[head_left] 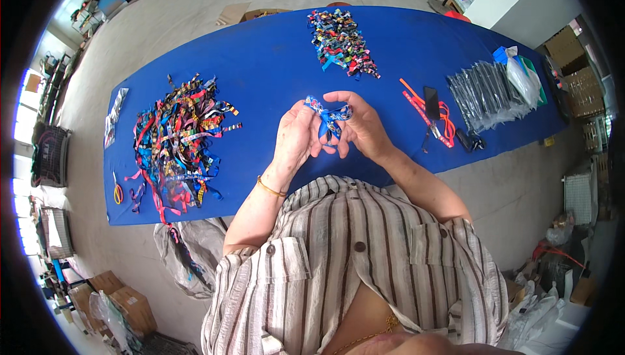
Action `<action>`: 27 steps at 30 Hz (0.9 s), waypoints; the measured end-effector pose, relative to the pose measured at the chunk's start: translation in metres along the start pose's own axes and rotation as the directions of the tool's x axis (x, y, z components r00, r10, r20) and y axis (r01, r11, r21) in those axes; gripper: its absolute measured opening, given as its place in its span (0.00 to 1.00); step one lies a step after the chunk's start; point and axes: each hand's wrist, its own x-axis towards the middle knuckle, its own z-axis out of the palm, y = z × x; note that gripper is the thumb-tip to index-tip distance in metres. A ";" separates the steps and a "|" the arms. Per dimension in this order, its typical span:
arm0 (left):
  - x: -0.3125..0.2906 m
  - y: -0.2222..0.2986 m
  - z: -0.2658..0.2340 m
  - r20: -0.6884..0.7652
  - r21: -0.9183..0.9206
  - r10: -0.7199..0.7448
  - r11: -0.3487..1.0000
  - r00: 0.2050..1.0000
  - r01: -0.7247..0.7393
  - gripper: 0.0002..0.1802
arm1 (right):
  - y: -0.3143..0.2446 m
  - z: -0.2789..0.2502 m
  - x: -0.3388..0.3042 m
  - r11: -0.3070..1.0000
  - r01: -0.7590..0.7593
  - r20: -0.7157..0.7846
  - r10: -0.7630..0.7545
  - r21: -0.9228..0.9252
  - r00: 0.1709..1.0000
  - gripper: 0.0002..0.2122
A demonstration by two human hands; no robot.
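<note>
Near the front edge of the blue table, a blue patterned ribbon [330, 120] is held between both my hands, bent into loops. My left hand [294, 130] pinches its left end between thumb and fingers. On the other side, my right hand [362, 124] grips the right part, with the fingers curled round it. Some of the ribbon is hidden by the fingers. To the left lies a big loose heap of printed ribbon strips [182, 140] in many colours. Beyond my hands sits a dense pile of small knotted ribbon pieces [342, 42].
The blue table [267, 62] spreads around my hands. Scissors [118, 189] with yellow handles lie at its left end. At right are a dark phone [431, 103], an orange lanyard [448, 124] and plastic-wrapped dark packets [485, 94]. A grey bag [189, 251] hangs below the left edge.
</note>
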 end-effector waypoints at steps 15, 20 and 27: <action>0.002 -0.008 0.002 -0.082 0.421 0.157 0.901 0.984 -0.109 0.21 | -0.013 -0.021 0.004 0.957 -0.262 -0.056 0.257 -0.122 0.965 0.10; 0.002 -0.010 0.002 -0.084 0.543 0.120 0.838 0.989 -0.055 0.21 | -0.011 -0.022 0.006 0.935 -0.231 -0.102 0.211 -0.269 0.972 0.07; 0.001 -0.007 -0.010 0.047 0.266 0.040 0.963 0.998 -0.051 0.15 | -0.002 -0.025 0.006 0.952 -0.204 -0.175 0.166 -0.227 0.970 0.04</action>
